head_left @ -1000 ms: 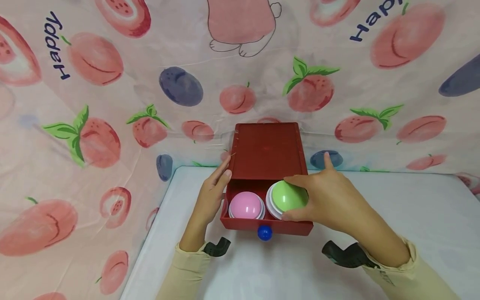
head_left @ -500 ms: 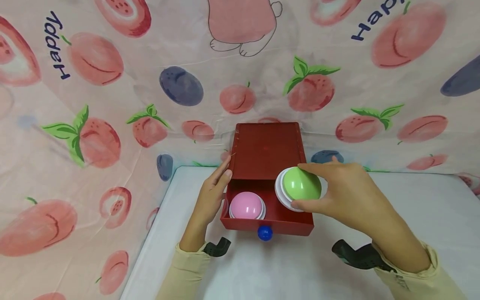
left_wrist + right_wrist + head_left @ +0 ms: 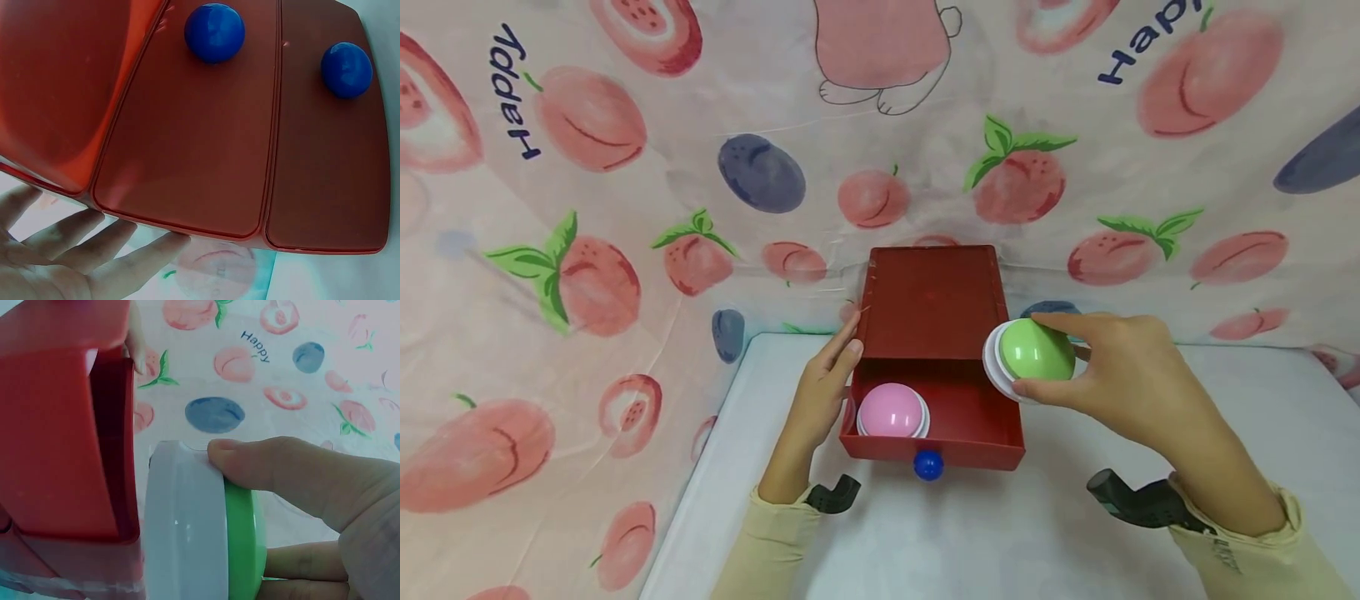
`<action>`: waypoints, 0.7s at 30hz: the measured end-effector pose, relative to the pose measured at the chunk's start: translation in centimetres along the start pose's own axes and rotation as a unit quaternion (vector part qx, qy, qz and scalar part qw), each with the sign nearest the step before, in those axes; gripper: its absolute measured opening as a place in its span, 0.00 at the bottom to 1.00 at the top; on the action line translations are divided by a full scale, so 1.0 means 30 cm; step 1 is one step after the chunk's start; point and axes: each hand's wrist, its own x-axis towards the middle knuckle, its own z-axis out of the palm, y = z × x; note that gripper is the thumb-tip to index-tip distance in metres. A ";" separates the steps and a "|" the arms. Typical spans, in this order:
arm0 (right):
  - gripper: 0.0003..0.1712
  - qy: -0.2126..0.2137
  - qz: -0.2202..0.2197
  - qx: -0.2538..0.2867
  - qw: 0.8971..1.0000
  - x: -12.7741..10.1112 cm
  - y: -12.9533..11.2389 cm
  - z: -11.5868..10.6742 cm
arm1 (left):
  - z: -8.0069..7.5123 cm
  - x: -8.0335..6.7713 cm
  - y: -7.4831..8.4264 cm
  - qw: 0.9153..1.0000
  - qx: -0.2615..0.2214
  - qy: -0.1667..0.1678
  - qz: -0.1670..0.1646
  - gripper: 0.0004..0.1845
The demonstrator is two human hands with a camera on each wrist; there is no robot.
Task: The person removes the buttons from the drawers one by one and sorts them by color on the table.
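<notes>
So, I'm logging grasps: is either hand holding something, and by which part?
The right hand holds the green dome button by its white base rim. The left hand only rests flat against the red drawer box.

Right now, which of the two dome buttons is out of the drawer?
The green dome button: the right hand holds it lifted above the right edge of the red drawer. The pink dome button sits inside the drawer, at its left.

Green dome button, lifted, tilted
</notes>
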 end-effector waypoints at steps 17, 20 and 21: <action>0.44 0.009 0.071 -0.001 0.997 0.015 0.139 0.026 | -0.002 0.002 0.004 1.000 0.000 0.001 -0.004 0.29; 0.43 0.015 0.073 0.006 0.997 0.017 0.162 0.042 | 0.000 0.001 0.002 1.000 -0.002 0.001 -0.005 0.29; 0.43 0.019 0.071 0.007 0.997 0.018 0.170 0.049 | 0.000 0.000 0.002 1.000 -0.004 0.000 -0.004 0.30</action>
